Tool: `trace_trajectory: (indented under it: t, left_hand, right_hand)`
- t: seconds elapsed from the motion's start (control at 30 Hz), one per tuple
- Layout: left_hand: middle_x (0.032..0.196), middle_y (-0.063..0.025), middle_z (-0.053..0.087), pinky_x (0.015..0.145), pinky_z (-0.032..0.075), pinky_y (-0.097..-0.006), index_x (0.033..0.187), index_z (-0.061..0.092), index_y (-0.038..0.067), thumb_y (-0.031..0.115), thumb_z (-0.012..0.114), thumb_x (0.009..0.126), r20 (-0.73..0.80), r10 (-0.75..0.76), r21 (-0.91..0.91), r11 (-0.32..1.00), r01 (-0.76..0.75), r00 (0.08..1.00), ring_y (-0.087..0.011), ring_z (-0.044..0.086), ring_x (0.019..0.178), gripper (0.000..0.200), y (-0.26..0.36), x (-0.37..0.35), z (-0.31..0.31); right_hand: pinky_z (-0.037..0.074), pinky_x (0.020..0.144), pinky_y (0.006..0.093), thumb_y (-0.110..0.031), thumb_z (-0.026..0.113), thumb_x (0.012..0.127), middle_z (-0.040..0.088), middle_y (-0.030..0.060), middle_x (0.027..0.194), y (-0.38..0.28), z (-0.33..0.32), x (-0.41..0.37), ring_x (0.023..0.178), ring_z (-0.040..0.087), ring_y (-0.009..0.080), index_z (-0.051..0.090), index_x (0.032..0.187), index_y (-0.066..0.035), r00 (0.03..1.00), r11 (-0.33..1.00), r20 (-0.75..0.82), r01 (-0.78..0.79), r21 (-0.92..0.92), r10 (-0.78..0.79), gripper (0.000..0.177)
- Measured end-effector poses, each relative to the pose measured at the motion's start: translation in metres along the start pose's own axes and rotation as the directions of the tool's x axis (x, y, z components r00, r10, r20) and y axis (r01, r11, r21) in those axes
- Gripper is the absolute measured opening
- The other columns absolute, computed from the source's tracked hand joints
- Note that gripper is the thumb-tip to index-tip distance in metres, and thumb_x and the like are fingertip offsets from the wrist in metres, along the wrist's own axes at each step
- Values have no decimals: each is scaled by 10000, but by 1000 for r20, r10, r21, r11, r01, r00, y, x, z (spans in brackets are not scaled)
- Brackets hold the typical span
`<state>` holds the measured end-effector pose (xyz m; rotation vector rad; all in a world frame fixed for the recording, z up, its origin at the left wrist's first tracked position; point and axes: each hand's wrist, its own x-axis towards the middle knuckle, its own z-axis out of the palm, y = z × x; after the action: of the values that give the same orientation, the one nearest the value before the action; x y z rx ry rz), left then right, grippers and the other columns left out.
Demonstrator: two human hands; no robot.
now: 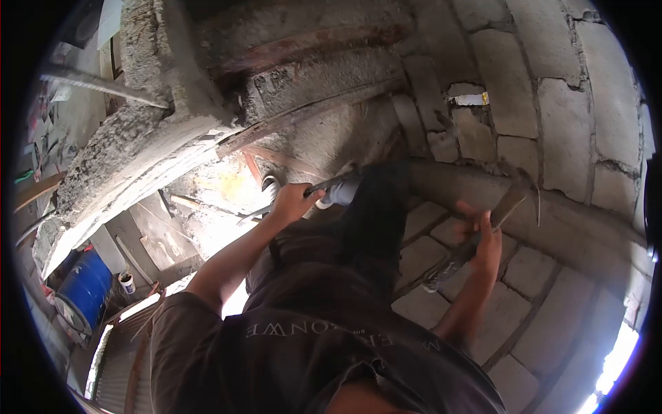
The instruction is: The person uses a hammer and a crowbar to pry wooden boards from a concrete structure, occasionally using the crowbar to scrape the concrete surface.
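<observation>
My left hand [294, 201] is closed around a dark, slim metal bar [317, 188], near my shoe and dark trouser leg. The bar's far tip is blurred in the shade. On the other side, my right hand [487, 241] grips a hammer [509, 201] by its handle. The hammer's head is smeared by motion beside the block wall, and the worn lower end of the handle sticks out below my fingers. Some fingers of this hand are blurred too.
A wall of grey blocks [514, 90] rises at the right, with a small hole through it. A broken concrete slab edge [114, 162] with a protruding steel bar [110, 86] juts in at upper left. A blue drum [84, 286] and small bucket [127, 282] stand at lower left.
</observation>
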<state>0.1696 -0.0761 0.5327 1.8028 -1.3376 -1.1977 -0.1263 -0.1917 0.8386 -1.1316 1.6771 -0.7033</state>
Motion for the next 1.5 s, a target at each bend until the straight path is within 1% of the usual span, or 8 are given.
trace_trajectory:
  t: [0.13, 0.47, 0.73, 0.8, 0.97, 1.13, 1.3, 1.5]
  left_hand:
    - [619, -213, 578, 595, 453, -481, 708, 634, 20, 624, 541, 882, -83, -137, -39, 990, 134, 987, -424, 603, 647, 636, -8, 32, 23]
    - [743, -237, 645, 710, 477, -510, 779, 687, 22, 661, 417, 915, -15, -561, -3, 828, 561, 828, -430, 637, 780, 706, -44, 96, 80]
    - [781, -226, 660, 765, 470, -518, 801, 677, 25, 662, 376, 929, -137, -759, -120, 651, 750, 637, -412, 647, 833, 716, -28, 141, 161]
    - [800, -233, 659, 770, 465, -529, 841, 689, 36, 676, 337, 933, 31, -865, -196, 487, 851, 501, -416, 646, 839, 736, -13, 152, 170]
    - [793, -230, 657, 752, 467, -531, 812, 689, 53, 679, 348, 925, -179, -861, -219, 506, 834, 475, -420, 644, 831, 722, -44, 166, 254]
    - [780, -228, 652, 720, 470, -524, 789, 676, 42, 663, 365, 931, -140, -872, -365, 487, 794, 470, -428, 637, 826, 708, -71, 187, 308]
    - [779, -232, 643, 715, 457, -525, 776, 657, 43, 649, 331, 945, -158, -858, -481, 500, 720, 489, -443, 621, 826, 709, -94, 203, 350]
    - [764, -237, 629, 704, 445, -530, 778, 636, 27, 635, 327, 952, -156, -846, -592, 493, 638, 510, -457, 604, 813, 704, -119, 207, 392]
  right_hand:
    - [361, 454, 293, -357, 492, 1006, 682, 213, 986, 11, 12, 28, 488, 435, 136, 392, 791, -76, 999, 999, 14, -52, -2, 52, 367]
    - [332, 466, 276, -391, 524, 990, 640, 149, 761, 27, 43, 211, 484, 430, 128, 439, 777, -65, 983, 976, 132, -103, -194, 130, 398]
    - [349, 460, 275, -366, 537, 989, 530, 86, 602, 14, 131, 399, 466, 452, 144, 451, 761, -68, 766, 989, 635, -14, -146, 105, 384]
    - [359, 438, 279, -386, 529, 991, 497, 71, 572, 33, 144, 420, 451, 451, 147, 446, 754, -71, 694, 985, 700, -140, -98, 168, 403]
    - [359, 426, 272, -437, 523, 985, 419, 25, 558, 81, 160, 424, 441, 435, 129, 426, 738, -82, 619, 973, 763, -223, -58, 187, 443]
    - [340, 401, 274, -440, 565, 964, 409, 30, 536, 122, 160, 417, 417, 422, 139, 410, 732, -95, 581, 941, 767, -328, -85, 271, 444]
    - [313, 384, 265, -450, 530, 974, 365, 16, 527, 139, 164, 417, 394, 369, 123, 411, 747, -94, 448, 969, 861, -166, -181, 238, 439]
    - [338, 404, 274, -407, 540, 980, 366, 13, 549, 165, 185, 424, 439, 399, 130, 396, 733, -93, 445, 947, 849, 9, -322, 285, 425]
